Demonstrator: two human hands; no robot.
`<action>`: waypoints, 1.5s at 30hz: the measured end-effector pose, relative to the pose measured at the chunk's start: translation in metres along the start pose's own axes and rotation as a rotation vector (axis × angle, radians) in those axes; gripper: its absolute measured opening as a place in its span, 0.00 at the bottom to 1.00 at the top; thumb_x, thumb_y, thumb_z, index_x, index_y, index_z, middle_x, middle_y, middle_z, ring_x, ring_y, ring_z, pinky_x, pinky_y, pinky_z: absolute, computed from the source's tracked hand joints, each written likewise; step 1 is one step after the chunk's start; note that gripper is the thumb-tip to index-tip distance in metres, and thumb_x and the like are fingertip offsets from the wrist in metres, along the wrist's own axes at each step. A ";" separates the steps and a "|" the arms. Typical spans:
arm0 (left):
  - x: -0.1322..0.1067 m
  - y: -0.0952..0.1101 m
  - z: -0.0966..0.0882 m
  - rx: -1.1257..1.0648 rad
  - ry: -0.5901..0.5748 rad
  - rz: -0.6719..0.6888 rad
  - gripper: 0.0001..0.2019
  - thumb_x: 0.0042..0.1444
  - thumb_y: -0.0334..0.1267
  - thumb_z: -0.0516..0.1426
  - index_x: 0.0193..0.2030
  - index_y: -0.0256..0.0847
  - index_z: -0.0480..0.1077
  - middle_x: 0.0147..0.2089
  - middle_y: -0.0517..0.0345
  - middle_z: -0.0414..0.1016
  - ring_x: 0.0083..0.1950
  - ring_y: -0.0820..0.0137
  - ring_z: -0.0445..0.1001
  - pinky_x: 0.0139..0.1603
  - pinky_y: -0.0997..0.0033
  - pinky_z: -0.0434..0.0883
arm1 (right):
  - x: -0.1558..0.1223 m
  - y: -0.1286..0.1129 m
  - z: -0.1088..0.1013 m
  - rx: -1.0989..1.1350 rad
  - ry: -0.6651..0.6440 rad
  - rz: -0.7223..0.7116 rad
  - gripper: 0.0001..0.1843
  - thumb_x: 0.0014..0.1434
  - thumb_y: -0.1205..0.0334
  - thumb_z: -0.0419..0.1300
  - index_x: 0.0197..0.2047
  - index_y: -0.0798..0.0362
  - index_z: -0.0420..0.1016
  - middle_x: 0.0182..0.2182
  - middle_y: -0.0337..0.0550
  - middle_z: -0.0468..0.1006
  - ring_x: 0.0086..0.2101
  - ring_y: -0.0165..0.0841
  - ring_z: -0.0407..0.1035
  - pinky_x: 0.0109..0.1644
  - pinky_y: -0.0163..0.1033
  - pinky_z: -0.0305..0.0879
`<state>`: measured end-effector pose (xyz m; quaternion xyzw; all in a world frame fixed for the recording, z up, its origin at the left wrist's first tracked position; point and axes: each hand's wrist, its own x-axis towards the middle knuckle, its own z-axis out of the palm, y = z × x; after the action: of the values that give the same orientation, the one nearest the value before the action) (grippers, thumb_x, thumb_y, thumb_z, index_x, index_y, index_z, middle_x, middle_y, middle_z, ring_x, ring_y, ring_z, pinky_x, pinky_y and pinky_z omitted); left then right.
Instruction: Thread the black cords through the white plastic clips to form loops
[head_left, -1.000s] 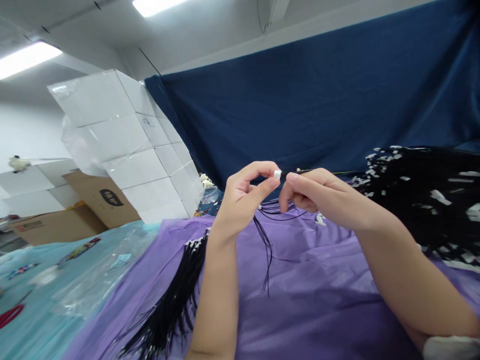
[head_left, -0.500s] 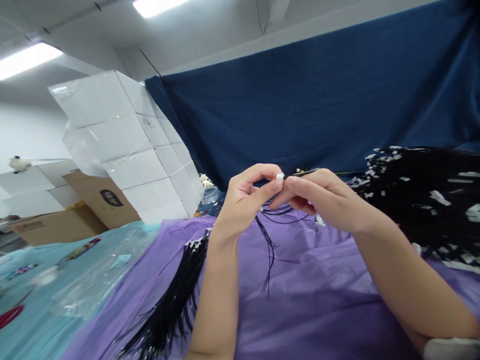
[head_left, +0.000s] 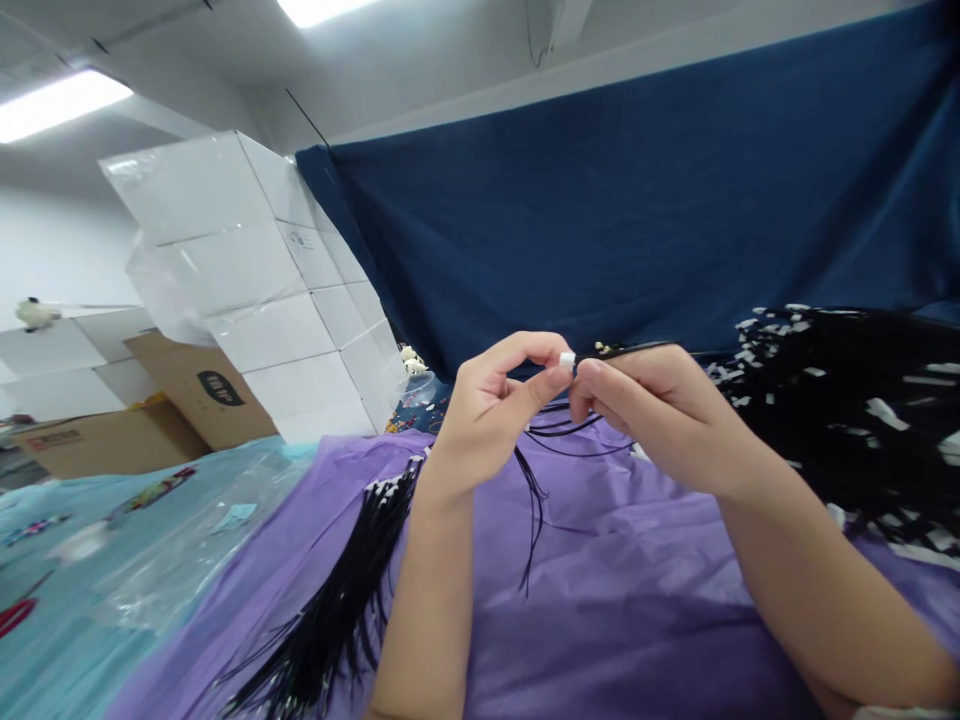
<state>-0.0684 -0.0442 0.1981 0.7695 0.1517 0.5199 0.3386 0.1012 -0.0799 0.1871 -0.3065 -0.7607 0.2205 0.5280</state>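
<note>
My left hand is closed in a pinch, thumb and forefinger on a small white tag. Close against it, my right hand grips thin black cords that run back over its knuckles. Both hands hover above the purple cloth. Loose ends of black cord dangle below the fingers, and more strands loop between the hands. How the tag sits on the cord is partly hidden by my fingertips. By my left forearm lies a bundle of black cords with white tags at its far end.
A large heap of black cords with white tags fills the right side. White boxes are stacked at the left, beside an open cardboard box. A clear plastic bag lies on the turquoise cloth. A blue curtain hangs behind.
Both hands have shifted slightly to the right in the picture, still pinched together at the white tag. The right hand's fingers are curled in more. The camera view has moved a little.
</note>
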 end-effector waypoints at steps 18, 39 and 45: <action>0.022 -0.028 -0.003 0.043 0.079 -0.169 0.08 0.56 0.42 0.62 0.37 0.41 0.74 0.31 0.62 0.67 0.23 0.81 0.54 0.20 0.77 0.51 | 0.029 0.027 0.000 0.004 0.057 0.066 0.21 0.65 0.61 0.48 0.20 0.54 0.51 0.18 0.33 0.50 0.22 0.23 0.46 0.25 0.35 0.43; 0.047 -0.083 0.000 0.169 0.390 -0.369 0.11 0.55 0.45 0.61 0.38 0.39 0.73 0.31 0.62 0.68 0.22 0.81 0.53 0.20 0.77 0.52 | 0.055 0.066 -0.046 -0.296 -0.172 0.301 0.18 0.66 0.48 0.51 0.33 0.53 0.68 0.27 0.39 0.71 0.30 0.31 0.62 0.33 0.37 0.54; 0.040 -0.080 0.002 0.189 0.519 -0.405 0.11 0.54 0.44 0.62 0.35 0.38 0.71 0.28 0.62 0.69 0.20 0.82 0.55 0.18 0.78 0.51 | 0.033 0.052 -0.058 -0.318 -0.133 0.235 0.16 0.65 0.46 0.53 0.44 0.48 0.71 0.40 0.43 0.76 0.42 0.37 0.69 0.41 0.40 0.60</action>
<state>-0.0407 0.0369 0.1714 0.5938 0.4299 0.6041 0.3125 0.1588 -0.0193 0.1950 -0.4575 -0.7781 0.1773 0.3922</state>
